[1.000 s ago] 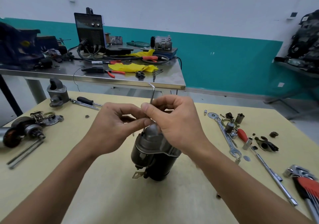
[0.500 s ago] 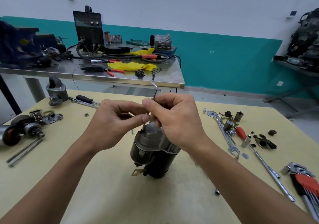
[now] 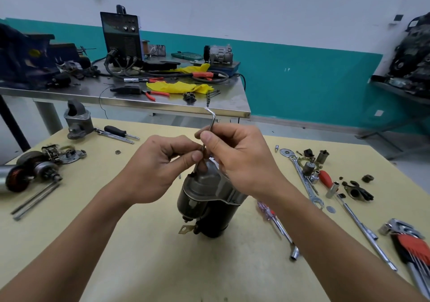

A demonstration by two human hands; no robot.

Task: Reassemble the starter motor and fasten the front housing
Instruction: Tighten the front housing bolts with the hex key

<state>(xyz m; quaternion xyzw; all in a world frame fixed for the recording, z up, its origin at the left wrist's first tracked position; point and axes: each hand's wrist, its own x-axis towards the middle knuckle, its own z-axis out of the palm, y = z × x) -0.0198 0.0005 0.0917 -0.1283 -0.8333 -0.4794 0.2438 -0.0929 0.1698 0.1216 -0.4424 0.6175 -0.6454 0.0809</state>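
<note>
Legible text, labels, brands, numbers: we read none.

Markings we log as unreadable:
- Black machine (image 3: 121, 36) on the steel bench: we see a front panel with two knobs and faint printing, too blurred to make out.
- Dark blue object (image 3: 21, 54) at the far left: it carries a yellow patch, and we cannot tell any lettering on it.
- Dark machinery (image 3: 409, 52) at the right edge: it has a small pale tag near its top, too small for us to read.

At the back, a steel surface (image 3: 229, 104) carries a black welding machine (image 3: 122, 36) and a grey compressor (image 3: 218, 54). A yellow cloth (image 3: 176, 87) lies just beside red-handled pliers (image 3: 160, 93). A teal-banded wall (image 3: 302, 75) runs behind.
</note>
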